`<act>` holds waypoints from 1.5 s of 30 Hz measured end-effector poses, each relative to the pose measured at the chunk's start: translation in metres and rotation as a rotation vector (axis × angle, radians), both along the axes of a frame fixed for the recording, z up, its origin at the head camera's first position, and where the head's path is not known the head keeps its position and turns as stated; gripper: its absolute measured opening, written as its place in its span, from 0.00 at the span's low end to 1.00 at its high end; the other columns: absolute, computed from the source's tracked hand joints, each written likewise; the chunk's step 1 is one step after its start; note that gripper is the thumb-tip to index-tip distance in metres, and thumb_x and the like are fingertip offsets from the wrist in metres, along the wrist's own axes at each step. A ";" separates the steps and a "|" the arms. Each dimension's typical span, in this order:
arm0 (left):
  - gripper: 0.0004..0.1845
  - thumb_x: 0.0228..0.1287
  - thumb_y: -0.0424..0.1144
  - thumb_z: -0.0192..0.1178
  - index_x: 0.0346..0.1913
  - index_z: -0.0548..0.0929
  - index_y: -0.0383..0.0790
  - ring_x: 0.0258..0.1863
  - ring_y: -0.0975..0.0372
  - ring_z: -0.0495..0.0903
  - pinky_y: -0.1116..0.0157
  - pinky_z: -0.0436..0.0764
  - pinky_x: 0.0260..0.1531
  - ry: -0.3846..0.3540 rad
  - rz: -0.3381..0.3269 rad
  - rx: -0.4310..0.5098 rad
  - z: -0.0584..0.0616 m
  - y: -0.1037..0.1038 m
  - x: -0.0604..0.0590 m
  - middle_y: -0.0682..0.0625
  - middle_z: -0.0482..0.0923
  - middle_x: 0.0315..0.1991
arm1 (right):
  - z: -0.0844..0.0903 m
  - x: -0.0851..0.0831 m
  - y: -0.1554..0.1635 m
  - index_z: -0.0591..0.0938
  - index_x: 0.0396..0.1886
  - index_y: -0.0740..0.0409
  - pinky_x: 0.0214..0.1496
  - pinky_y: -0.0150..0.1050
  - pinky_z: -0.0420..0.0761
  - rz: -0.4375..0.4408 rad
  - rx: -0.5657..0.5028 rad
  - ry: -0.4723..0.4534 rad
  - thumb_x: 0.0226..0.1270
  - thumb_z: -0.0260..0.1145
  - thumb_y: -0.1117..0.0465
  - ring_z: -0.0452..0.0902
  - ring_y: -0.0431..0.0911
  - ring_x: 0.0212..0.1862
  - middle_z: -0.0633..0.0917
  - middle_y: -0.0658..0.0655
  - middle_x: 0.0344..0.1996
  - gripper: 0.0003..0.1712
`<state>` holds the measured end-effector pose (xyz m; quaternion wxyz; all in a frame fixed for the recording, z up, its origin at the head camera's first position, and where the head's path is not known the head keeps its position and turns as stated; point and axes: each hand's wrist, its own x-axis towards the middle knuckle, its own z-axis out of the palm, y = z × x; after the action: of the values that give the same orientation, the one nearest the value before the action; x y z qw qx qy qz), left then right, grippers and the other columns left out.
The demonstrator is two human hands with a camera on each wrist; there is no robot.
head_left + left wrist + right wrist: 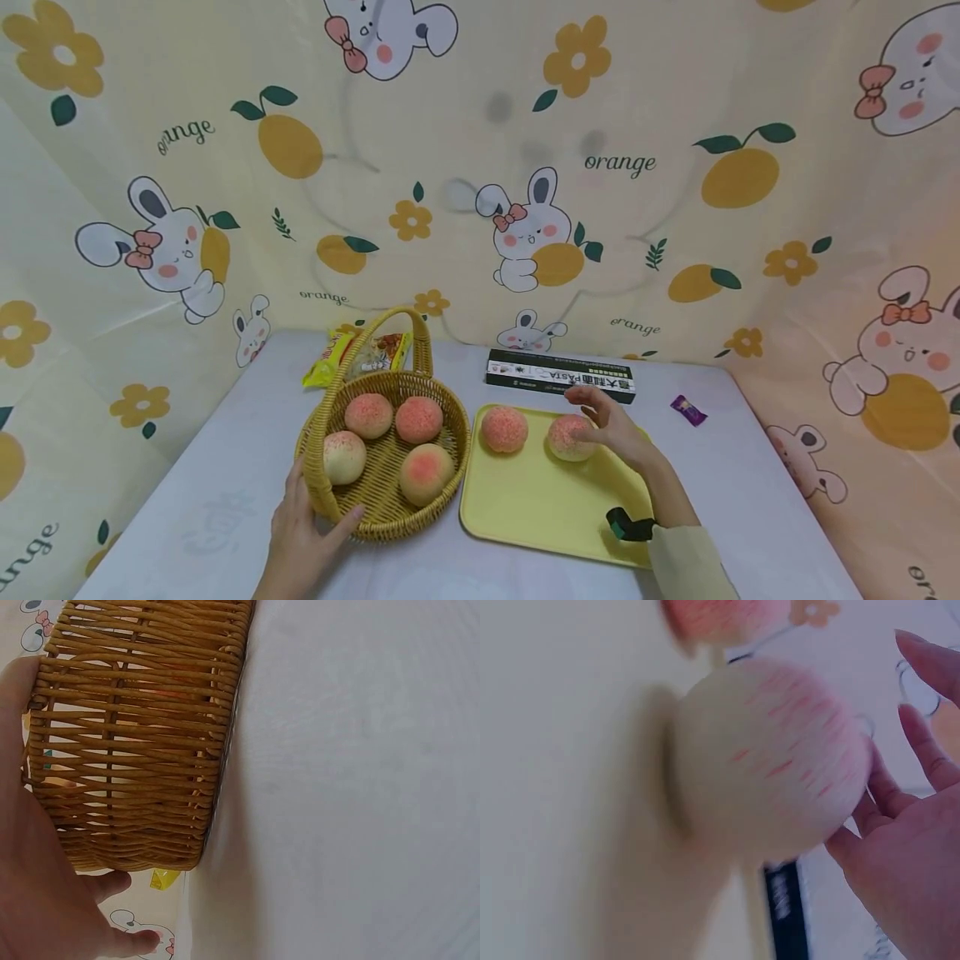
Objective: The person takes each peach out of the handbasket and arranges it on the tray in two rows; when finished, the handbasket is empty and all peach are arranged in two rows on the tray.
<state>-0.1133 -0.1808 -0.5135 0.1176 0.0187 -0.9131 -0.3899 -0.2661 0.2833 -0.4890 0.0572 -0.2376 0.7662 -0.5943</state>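
Peach (570, 437) sits on the yellow tray (540, 500), right-center of the head view, next to a 2nd peach (504, 429) a bit to its left. Right hand (617, 429) is at it w/ fingers (930, 750) spread and loose; the palm looks to be touching the right side of the fruit, nothing curled round it yet afaict. The wrist view is blurry, so I can't tell how firm the contact is.

To do this bit well imo: cup it from the side and top w/ the whole hand, don't pinch w/ fingertips, since it's round and will likely roll on that smooth tray. Lift straight up before going sideways so it doesn't bump its neighbor.

Left hand (300, 533) is flat against the near wall of the wicker basket (315, 442), lower left, fingers straight w/ the thumb up by the rim. Prob good to keep that brace so the basket doesn't slide.

Other stuff: basket has 4 peaches (390, 446) in it, not much room, and the tall handle (397, 333) arches over the back part, so it could get in the way of anything coming across. Behind it a snack bag (360, 354), at the back a dark pasta box (561, 377) just beyond the tray, and a small purple candy (688, 410) off to the right. All on a pale table (750, 500) w/ bunny-print cloth (675, 125) behind.
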 end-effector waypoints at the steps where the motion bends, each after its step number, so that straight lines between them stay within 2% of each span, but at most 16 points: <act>1: 0.50 0.61 0.55 0.69 0.77 0.53 0.39 0.69 0.35 0.55 0.31 0.56 0.57 -0.002 -0.001 0.000 0.000 0.000 0.000 0.39 0.42 0.77 | 0.005 -0.001 -0.003 0.68 0.65 0.71 0.73 0.62 0.54 0.007 -0.008 -0.001 0.62 0.69 0.73 0.67 0.51 0.66 0.72 0.65 0.60 0.33; 3: 0.49 0.61 0.55 0.69 0.76 0.54 0.39 0.70 0.35 0.55 0.31 0.56 0.57 -0.007 -0.001 0.000 0.001 0.001 -0.001 0.39 0.42 0.77 | 0.015 -0.003 -0.009 0.68 0.67 0.69 0.75 0.58 0.54 0.023 -0.010 -0.010 0.63 0.68 0.73 0.64 0.55 0.69 0.71 0.66 0.63 0.33; 7: 0.49 0.62 0.55 0.68 0.76 0.53 0.40 0.70 0.36 0.56 0.31 0.56 0.57 -0.012 -0.001 -0.003 0.001 0.001 -0.001 0.39 0.42 0.77 | 0.030 -0.008 -0.028 0.68 0.68 0.67 0.73 0.40 0.63 0.079 -0.034 -0.025 0.64 0.69 0.71 0.58 0.64 0.72 0.70 0.67 0.66 0.34; 9: 0.50 0.61 0.55 0.69 0.77 0.53 0.40 0.70 0.36 0.56 0.31 0.56 0.57 -0.008 0.000 -0.004 0.001 0.001 -0.001 0.39 0.42 0.77 | 0.036 -0.012 -0.040 0.69 0.68 0.67 0.72 0.37 0.63 0.107 -0.043 -0.024 0.63 0.70 0.69 0.58 0.64 0.72 0.71 0.65 0.66 0.34; 15: 0.49 0.61 0.54 0.70 0.76 0.55 0.41 0.70 0.36 0.56 0.31 0.57 0.55 0.022 -0.001 0.002 0.000 0.001 -0.001 0.40 0.43 0.77 | 0.055 -0.024 -0.088 0.71 0.67 0.68 0.76 0.52 0.54 0.205 -0.086 -0.014 0.62 0.72 0.69 0.63 0.61 0.71 0.73 0.65 0.65 0.34; 21: 0.49 0.60 0.53 0.70 0.77 0.55 0.40 0.71 0.38 0.56 0.31 0.58 0.55 0.029 -0.003 0.010 -0.002 0.002 -0.002 0.40 0.43 0.77 | 0.071 -0.030 -0.140 0.69 0.69 0.67 0.71 0.54 0.65 0.324 -0.105 -0.016 0.63 0.68 0.75 0.65 0.64 0.68 0.72 0.66 0.65 0.34; 24: 0.50 0.61 0.53 0.70 0.77 0.53 0.41 0.71 0.38 0.55 0.31 0.58 0.55 0.018 -0.008 0.011 -0.002 0.003 -0.002 0.40 0.42 0.78 | 0.077 -0.032 -0.165 0.68 0.70 0.69 0.69 0.58 0.68 0.388 -0.102 -0.018 0.64 0.66 0.77 0.65 0.66 0.68 0.71 0.70 0.65 0.34; 28: 0.50 0.61 0.54 0.69 0.78 0.51 0.43 0.72 0.38 0.54 0.31 0.57 0.55 0.007 -0.012 0.016 0.000 0.003 -0.002 0.40 0.41 0.78 | 0.080 -0.033 -0.198 0.68 0.70 0.68 0.66 0.54 0.72 0.460 -0.060 -0.020 0.65 0.66 0.74 0.68 0.63 0.67 0.71 0.70 0.65 0.34; 31: 0.51 0.62 0.54 0.69 0.79 0.51 0.43 0.72 0.38 0.53 0.30 0.57 0.55 0.004 -0.014 0.015 0.000 0.002 -0.002 0.40 0.41 0.78 | 0.079 -0.033 -0.220 0.68 0.71 0.65 0.64 0.46 0.75 0.499 -0.009 -0.021 0.64 0.68 0.72 0.70 0.59 0.67 0.71 0.68 0.66 0.36; 33: 0.51 0.62 0.54 0.69 0.79 0.50 0.43 0.72 0.38 0.53 0.30 0.57 0.55 -0.002 -0.014 0.013 -0.001 0.002 -0.002 0.40 0.41 0.78 | 0.079 -0.032 -0.234 0.68 0.72 0.65 0.63 0.43 0.76 0.519 0.017 -0.022 0.64 0.69 0.71 0.69 0.60 0.67 0.71 0.68 0.67 0.36; 42: 0.51 0.62 0.55 0.68 0.78 0.50 0.42 0.72 0.37 0.53 0.29 0.58 0.53 -0.019 -0.013 0.008 0.000 0.001 0.000 0.40 0.40 0.78 | 0.072 -0.024 -0.277 0.67 0.71 0.68 0.69 0.54 0.69 0.558 0.038 -0.055 0.66 0.67 0.72 0.69 0.62 0.66 0.71 0.69 0.67 0.34; 45: 0.52 0.63 0.55 0.67 0.79 0.48 0.42 0.72 0.36 0.53 0.28 0.58 0.53 -0.029 -0.011 0.012 0.002 0.002 0.000 0.39 0.40 0.78 | 0.069 -0.020 -0.289 0.68 0.71 0.68 0.67 0.47 0.72 0.554 0.048 -0.066 0.66 0.66 0.72 0.70 0.63 0.66 0.72 0.69 0.66 0.34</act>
<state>-0.1128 -0.1793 -0.5113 0.1022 0.0200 -0.9124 -0.3959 -0.2863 -0.0053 -0.4204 0.2481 -0.4172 0.6836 -0.5450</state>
